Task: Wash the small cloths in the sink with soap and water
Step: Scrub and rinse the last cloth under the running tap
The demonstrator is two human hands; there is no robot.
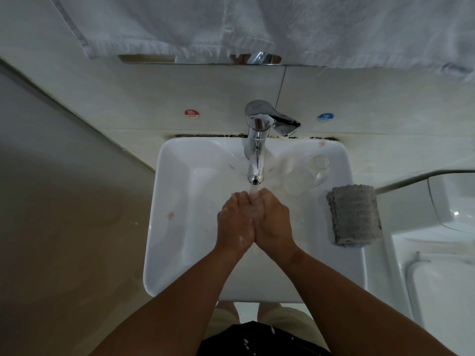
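Item: white rectangular sink (164, 191), wall-mounted, seen from above. Chrome faucet (255, 150) at the middle of the back edge, its lever (282, 122) swung to the person's right; a thin stream of water (254, 188) falls from the spout. Left hand (235, 222) and right hand (273, 219): both over the basin, directly under the stream, pressed together side against side with backs upward and fingers bent in toward the water. Whether anything lies between the palms cannot be told. White suds (243, 240) cling to the left hand near the wrist. Small cloths (353, 217): grey, ribbed, folded into a stack, lying on the right rim of the sink, outside the basin and apart from both hands and the stream. Clear glass (312, 168): standing on the back right corner of the sink, between the faucet and the cloths, just behind the stack. Wall tiles behind: a round red sticker (192, 113) marked HOT to the left of the faucet, a round blue sticker (325, 117) marked COLD to the right. Dark grime runs along the joint where sink meets wall. White towels (257, 24) hang across the top of the view, above a narrow ledge (205, 60). A white bathroom fixture (437, 253) stands to the right of the sink.
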